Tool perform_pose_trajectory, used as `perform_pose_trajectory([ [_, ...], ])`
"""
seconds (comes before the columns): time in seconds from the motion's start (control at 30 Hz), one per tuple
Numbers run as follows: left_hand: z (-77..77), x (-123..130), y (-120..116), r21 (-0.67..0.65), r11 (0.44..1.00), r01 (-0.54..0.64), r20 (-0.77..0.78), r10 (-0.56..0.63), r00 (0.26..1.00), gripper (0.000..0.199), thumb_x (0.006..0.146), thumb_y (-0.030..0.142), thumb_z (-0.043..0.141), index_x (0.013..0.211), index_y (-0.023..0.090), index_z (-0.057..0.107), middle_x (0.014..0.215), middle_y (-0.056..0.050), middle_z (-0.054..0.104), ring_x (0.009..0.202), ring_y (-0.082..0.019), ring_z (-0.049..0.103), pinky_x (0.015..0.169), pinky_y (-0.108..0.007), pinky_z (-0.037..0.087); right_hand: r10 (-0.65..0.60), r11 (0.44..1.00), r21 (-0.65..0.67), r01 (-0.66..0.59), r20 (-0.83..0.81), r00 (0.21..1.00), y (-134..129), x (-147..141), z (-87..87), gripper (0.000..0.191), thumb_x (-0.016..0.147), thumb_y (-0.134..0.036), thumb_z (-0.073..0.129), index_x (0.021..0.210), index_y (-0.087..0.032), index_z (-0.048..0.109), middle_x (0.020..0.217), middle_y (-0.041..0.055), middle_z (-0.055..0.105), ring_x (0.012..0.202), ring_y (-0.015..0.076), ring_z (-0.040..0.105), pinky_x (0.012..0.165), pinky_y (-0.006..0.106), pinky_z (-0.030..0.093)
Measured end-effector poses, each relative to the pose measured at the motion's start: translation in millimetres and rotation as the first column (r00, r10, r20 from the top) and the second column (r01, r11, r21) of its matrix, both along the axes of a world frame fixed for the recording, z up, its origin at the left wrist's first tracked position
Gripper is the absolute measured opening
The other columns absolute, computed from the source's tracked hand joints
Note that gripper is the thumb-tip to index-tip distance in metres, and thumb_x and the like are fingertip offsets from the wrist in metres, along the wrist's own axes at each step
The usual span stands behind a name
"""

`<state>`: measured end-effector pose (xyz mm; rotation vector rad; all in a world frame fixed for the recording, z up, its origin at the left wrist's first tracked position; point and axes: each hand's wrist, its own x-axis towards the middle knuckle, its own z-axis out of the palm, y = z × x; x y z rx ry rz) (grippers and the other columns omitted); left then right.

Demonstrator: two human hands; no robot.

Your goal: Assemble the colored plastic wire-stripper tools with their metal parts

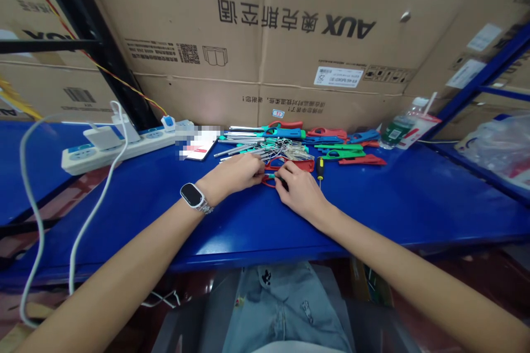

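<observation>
My left hand [245, 172], a watch on its wrist, is closed at the left end of a small red part [269, 181] with a bit of teal on it. Fingers of my right hand [296, 185] pinch the same part from the right. Just beyond them lies a red plastic casing [304, 165]. Behind my hands is a pile of metal rods [240, 140] with teal ends, plus thin wires [285, 148]. A yellow and black screwdriver [320, 169] lies right of my right hand. Green casings [348, 151] and red ones [362, 160] are further right.
On the blue table [372, 204], a white power strip [124, 146] with plugs and cables sits at the left, beside a phone [201, 144]. A bottle [397, 127] and a cup [420, 127] with a straw stand back right. A large carton [186, 0] rises behind.
</observation>
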<state>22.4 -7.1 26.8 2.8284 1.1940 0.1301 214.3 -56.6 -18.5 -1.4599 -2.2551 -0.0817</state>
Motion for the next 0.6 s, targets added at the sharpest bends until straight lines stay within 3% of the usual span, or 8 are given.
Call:
perform_pose_trajectory([
  [0.37, -3.7, -6.4, 0.4, -0.020, 0.999, 0.035, 0.106, -0.033, 0.994, 0.021, 0.092, 0.019, 0.053, 0.091, 0.017, 0.074, 0.090, -0.008, 0.068, 0.072, -0.019, 0.057, 0.067, -0.033, 0.038, 0.046, 0.999, -0.027, -0.045, 0.050, 0.998, -5.6, 1.1, 8.9, 0.029, 0.100, -0.021, 0.049, 0.092, -0.013, 0.075, 0.105, 0.0113, 0.064, 0.070, 0.0154, 0.060, 0.061, 0.030, 0.039],
  [0.6, -2.9, -10.9, -4.9, -0.055, 0.995, 0.084, 0.111, -0.078, 0.991, 0.020, 0.096, 0.018, 0.055, 0.095, 0.015, 0.076, 0.095, -0.009, 0.071, 0.078, -0.017, 0.062, 0.072, -0.030, 0.042, 0.109, 0.994, -0.016, -0.109, 0.037, 0.993, -12.8, 6.6, 4.6, 0.034, 0.101, -0.023, 0.047, 0.117, -0.011, 0.074, 0.112, 0.0136, 0.065, 0.076, 0.0175, 0.064, 0.069, 0.033, 0.048],
])
